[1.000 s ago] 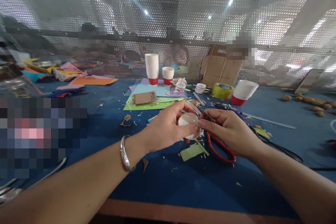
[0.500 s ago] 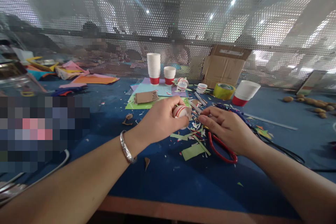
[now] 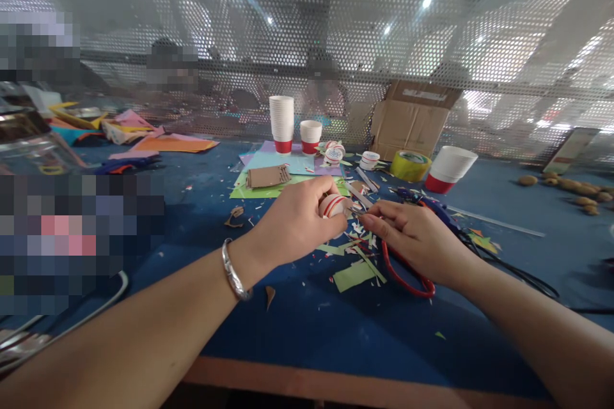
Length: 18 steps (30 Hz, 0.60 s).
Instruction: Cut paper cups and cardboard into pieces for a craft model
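My left hand point(image 3: 307, 214), with a silver bangle at the wrist, is closed round a small white paper piece with red stripes point(image 3: 332, 206), which looks like a cut paper cup. Just right of it, my right hand point(image 3: 400, 230) has thumb and fingertips pinched on something thin that I cannot make out, its tip reaching the striped piece. Red-handled scissors point(image 3: 407, 284) lie under my right hand, their blades hidden. Green paper scraps point(image 3: 352, 276) and small clippings are strewn below both hands.
Paper cup stacks point(image 3: 282, 124) stand behind coloured sheets, with corrugated cardboard point(image 3: 267, 177) on top. Yellow tape point(image 3: 410, 166), more cups point(image 3: 451, 169) and a glue gun point(image 3: 434, 208) with a black cable are on the right. A cardboard box point(image 3: 412, 121) leans against the mesh panel.
My right hand has shifted slightly left towards the striped piece, and a thin thing now shows between the two hands. The striped piece has turned a little in my left hand.
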Tool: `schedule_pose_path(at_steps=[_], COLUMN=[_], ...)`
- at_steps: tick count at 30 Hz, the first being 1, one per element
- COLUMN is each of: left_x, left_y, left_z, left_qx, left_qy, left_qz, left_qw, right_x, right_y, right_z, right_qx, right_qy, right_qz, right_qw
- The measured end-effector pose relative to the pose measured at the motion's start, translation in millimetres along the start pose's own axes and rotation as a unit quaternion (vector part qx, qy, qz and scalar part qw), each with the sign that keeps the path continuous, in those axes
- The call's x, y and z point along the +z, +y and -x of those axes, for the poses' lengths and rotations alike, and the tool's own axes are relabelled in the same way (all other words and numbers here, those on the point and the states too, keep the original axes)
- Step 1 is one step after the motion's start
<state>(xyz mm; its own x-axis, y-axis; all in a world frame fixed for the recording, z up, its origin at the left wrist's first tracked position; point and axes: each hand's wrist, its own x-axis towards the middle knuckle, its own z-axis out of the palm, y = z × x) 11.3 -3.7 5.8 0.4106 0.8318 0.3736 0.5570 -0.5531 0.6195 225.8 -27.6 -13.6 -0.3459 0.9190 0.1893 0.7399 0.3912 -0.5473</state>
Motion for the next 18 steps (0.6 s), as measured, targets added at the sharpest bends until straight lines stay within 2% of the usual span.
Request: schedule_pose_path(at_steps=[6, 10, 18], left_x=[-1.3, -3.0, -9.0], left_y=[3.3, 2.2, -18.6], left_z=[2.0, 2.4, -9.8], left_qx=[0.017, 0.025, 0.077], left_qy=[-0.002, -0.015, -0.112], left_qz=[-0.038, -0.026, 0.089], left_qw=[0.999, 0.999, 0.987], right_x=[-0.6, -3.3, -13.8], right_y=[0.1, 0.4, 0.2], right_z=[-0.4, -1.2, 0.7], right_qx=[-0.015, -0.019, -0.027], right_qy=[-0.006, -0.016, -0.047], right_qz=[0.004, 0.002, -0.002], right_qw=[1.000, 1.000, 0.999])
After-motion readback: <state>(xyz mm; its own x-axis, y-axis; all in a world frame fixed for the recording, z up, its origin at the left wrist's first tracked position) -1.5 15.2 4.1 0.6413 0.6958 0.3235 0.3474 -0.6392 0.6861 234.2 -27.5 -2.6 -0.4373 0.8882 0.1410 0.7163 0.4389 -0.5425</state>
